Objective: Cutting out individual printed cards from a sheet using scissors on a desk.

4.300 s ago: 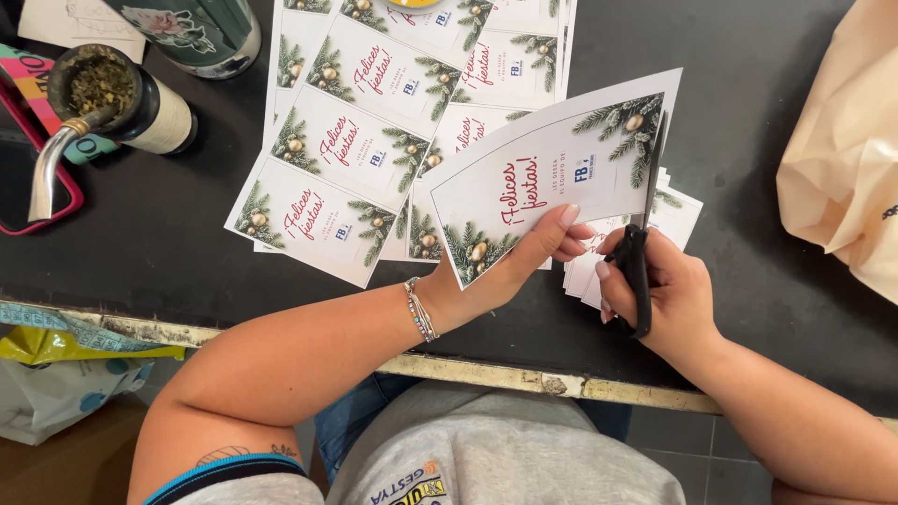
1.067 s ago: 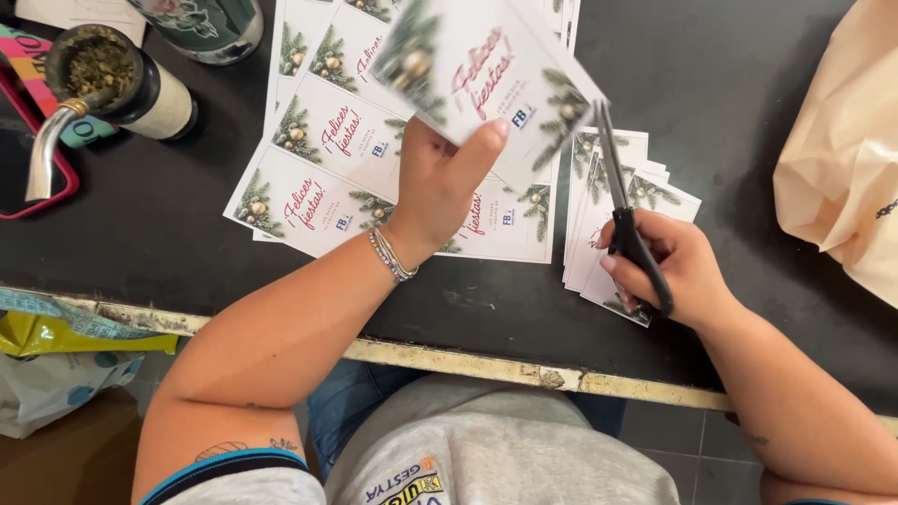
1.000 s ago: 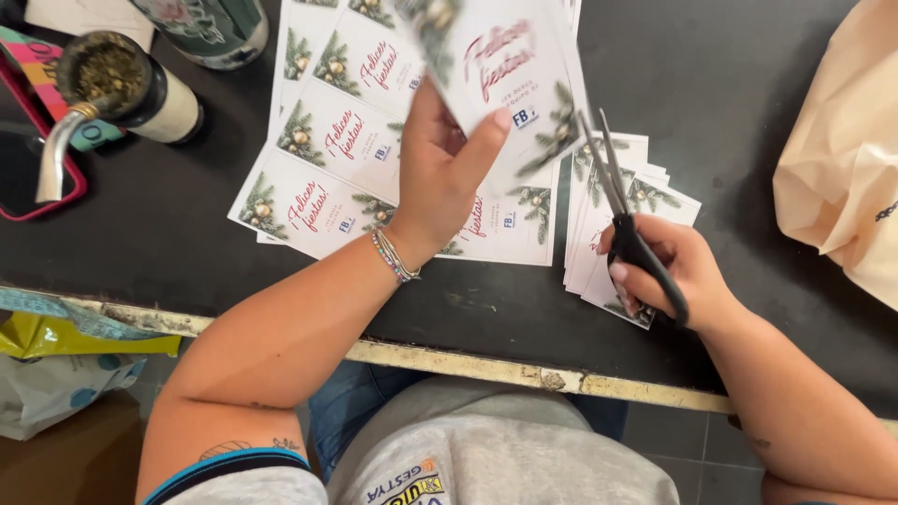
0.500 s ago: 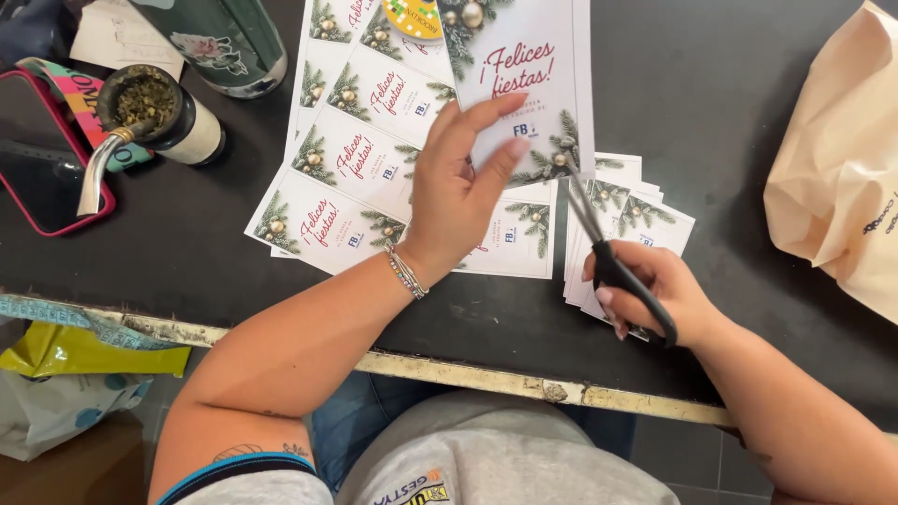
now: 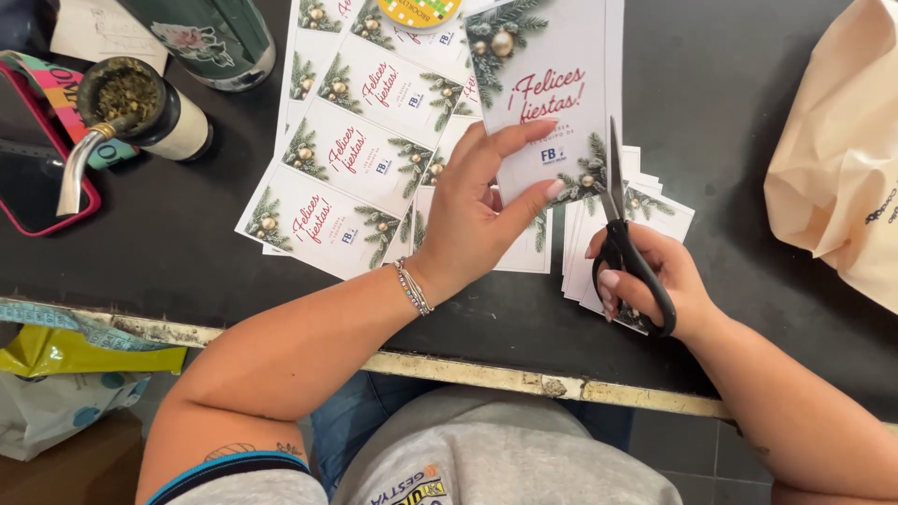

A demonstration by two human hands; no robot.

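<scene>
Right hand (image 5: 655, 276): grip closed through the loops of the black-handled scissors (image 5: 625, 245), thumb in the upper loop, fingers in the lower. Blades point to 12 o'clock and look nearly shut; blade edge sits along the right side of the card strip (image 5: 552, 103), tip just into it or against it, can't tell which.

Left hand (image 5: 482, 210): grip pinched on the lower end of that strip, thumb on top at about 1 o'clock from the palm, fingers spread above and under the paper. The strip runs from the left grip toward 12 o'clock. Beaded bracelet (image 5: 412, 286) on the wrist.

Progress, judged from the layout: well under way, not finished. A stack of cut cards (image 5: 655, 201) lies just beside the right hand at 12 to 1 o'clock, partly under the scissors. Uncut printed sheets (image 5: 351, 150), holiday cards with pine sprigs and baubles, lie at 10 to 11 o'clock of the left hand, several rows whole. So some cards done, most of the sheets left.

Further out on the dark worktop (image 5: 168, 252): gourd cup with metal straw (image 5: 131, 112) at 9 to 10 o'clock, phone in a pink case (image 5: 28, 159) at the far left edge, dark flask (image 5: 210, 37) at top left, beige paper bag (image 5: 842, 159) at 3 o'clock.
</scene>
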